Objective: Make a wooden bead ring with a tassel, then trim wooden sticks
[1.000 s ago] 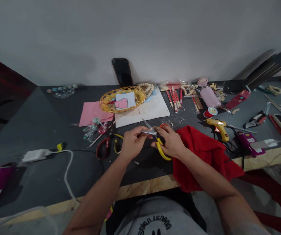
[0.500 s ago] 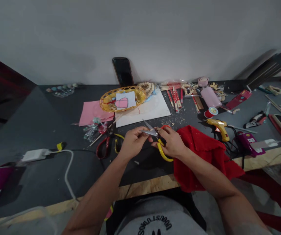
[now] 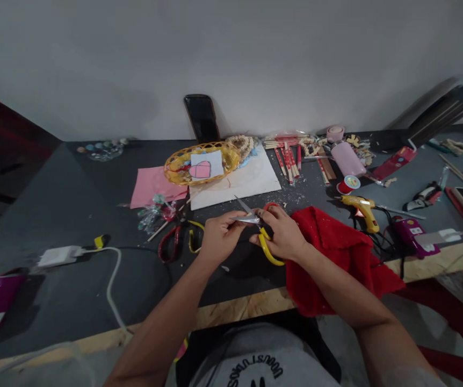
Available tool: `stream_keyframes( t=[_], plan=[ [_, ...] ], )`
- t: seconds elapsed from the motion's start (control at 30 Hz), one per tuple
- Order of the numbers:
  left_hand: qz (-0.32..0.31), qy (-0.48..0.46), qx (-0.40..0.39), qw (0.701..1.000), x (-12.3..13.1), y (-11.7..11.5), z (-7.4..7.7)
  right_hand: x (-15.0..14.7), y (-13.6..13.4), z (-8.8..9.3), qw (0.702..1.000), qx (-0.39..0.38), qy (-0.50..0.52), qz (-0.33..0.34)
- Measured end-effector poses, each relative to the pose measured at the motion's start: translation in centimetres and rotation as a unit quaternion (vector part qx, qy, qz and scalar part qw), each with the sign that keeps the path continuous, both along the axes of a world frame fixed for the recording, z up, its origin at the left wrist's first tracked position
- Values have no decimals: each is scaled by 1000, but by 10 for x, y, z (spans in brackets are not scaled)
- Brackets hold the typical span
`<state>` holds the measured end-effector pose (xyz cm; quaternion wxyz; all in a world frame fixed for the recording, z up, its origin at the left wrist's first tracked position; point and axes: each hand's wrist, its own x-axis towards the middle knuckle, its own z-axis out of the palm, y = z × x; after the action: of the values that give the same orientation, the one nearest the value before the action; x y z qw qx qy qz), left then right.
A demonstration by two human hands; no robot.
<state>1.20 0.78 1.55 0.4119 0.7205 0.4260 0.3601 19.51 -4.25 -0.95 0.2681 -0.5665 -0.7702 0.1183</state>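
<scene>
I see the right hand (image 3: 286,234) wrapped round the handles of a pair of scissors (image 3: 251,219), thumb and fingers closed on the loops, the two blades parted and pointing leftward. The left hand (image 3: 220,234) meets them at the blades, its fingertips drawn close together; whatever may be between them is too small for me to make out, so I cannot tell if it pinches anything. The scissors are in front of the body, above the dark table (image 3: 74,204).

Just beside the right wrist I have a crumpled red cloth (image 3: 332,236) draped over the table edge. Near the left hand lies a second red-and-yellow-handled tool (image 3: 178,239). Beyond the hands, a woven yellow basket (image 3: 173,174) carries a card (image 3: 214,163) with a pink drawing, overlapping a pink sheet (image 3: 146,188) and a white board (image 3: 251,180). Further right I find a red thread spool (image 3: 348,185) and a yellow glue gun (image 3: 362,209).
</scene>
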Motion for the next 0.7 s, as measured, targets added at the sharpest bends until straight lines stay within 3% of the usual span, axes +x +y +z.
stream_keyframes(
  t=[0.3, 0.57, 0.7],
  plan=[
    [-13, -5, -22, 1000, 0, 1, 2, -2, -1, -3, 1000, -6, -9, -6],
    [59, -14, -8, 998, 4, -2, 0, -1, -1, 0, 999, -18, -13, -27],
    [31, -33, -29, 999, 2, -3, 0, 0, -1, 0, 1000, 6, -11, -17]
  ],
)
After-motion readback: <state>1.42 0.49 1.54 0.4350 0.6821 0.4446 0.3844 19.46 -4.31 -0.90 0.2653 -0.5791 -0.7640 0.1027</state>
